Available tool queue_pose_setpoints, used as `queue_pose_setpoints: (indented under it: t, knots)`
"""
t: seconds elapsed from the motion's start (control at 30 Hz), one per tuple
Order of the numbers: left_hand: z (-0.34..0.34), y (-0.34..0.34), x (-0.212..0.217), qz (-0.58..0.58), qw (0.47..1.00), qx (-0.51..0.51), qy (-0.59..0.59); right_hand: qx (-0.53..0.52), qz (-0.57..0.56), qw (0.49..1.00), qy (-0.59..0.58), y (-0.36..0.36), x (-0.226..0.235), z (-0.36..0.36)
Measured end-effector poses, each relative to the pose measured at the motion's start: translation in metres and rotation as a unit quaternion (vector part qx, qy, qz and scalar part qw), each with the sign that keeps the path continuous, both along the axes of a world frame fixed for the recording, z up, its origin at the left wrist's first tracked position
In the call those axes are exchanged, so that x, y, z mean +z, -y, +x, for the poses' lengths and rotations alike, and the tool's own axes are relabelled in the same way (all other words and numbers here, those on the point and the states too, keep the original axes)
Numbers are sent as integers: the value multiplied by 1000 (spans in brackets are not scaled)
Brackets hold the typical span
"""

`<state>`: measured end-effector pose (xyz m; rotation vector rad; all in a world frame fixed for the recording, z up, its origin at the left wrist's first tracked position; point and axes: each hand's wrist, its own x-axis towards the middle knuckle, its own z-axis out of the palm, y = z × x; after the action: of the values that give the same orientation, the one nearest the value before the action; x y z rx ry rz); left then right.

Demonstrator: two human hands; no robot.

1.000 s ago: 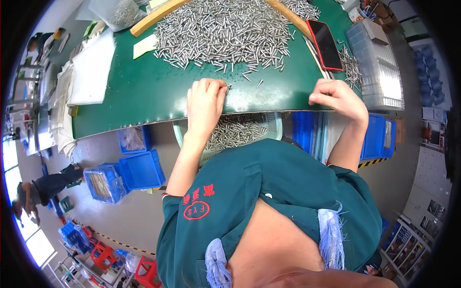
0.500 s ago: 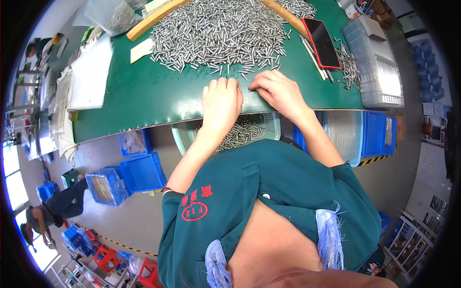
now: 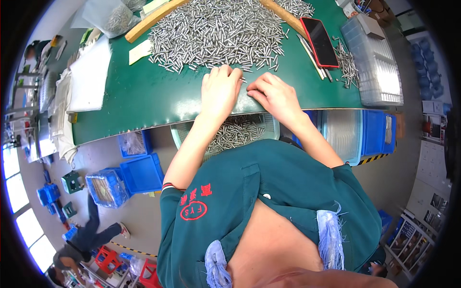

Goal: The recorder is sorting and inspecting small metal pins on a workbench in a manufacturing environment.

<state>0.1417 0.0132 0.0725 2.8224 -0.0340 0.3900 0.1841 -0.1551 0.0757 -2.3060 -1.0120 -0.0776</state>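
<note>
A large heap of small silvery metal pins (image 3: 216, 36) lies on the green tabletop (image 3: 139, 96). My left hand (image 3: 220, 91) is at the heap's near edge, its fingers curled down and their tips hidden. By its index finger a single metal pin (image 3: 243, 80) shows; whether it is gripped or lying on the table I cannot tell. To the right, my right hand (image 3: 274, 93) rests low over the table with thumb and fingertips pinched together; what they hold is too small to make out. Below the table edge, a pale green basket (image 3: 272, 127) contains more pins.
Wooden bars (image 3: 156, 20) flank the heap. On the right lie a red-edged phone (image 3: 320, 43), pen-like sticks, loose screws (image 3: 346, 65) and clear plastic boxes (image 3: 377, 67). White sheets (image 3: 90, 77) lie at left. Blue bins (image 3: 141, 173) stand on the floor; a person (image 3: 86, 245) walks behind them.
My left hand has reached slightly forward to the heap's edge. My right hand has shifted only a little, still pinched. The person in the background has moved toward the lower right.
</note>
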Motion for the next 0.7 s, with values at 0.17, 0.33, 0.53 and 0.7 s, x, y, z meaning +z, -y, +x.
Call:
queue_pose_setpoints:
  t: [0.17, 0.33, 0.53, 0.7]
  knots:
    - [-17, -8, 2, 25, 996, -85, 17, 2, 3, 999, -47, 5, 3, 9]
    - [-26, -6, 4, 12, 997, -67, 24, 55, -5, 998, -34, -5, 6, 9]
    - [-36, -6, 2, -56, 998, -19, 17, 42, -4, 993, -111, -11, 1, 4]
    - [-39, -25, 2, -106, 991, 57, 55, 56, 6, 997, -55, -17, 1, -2]
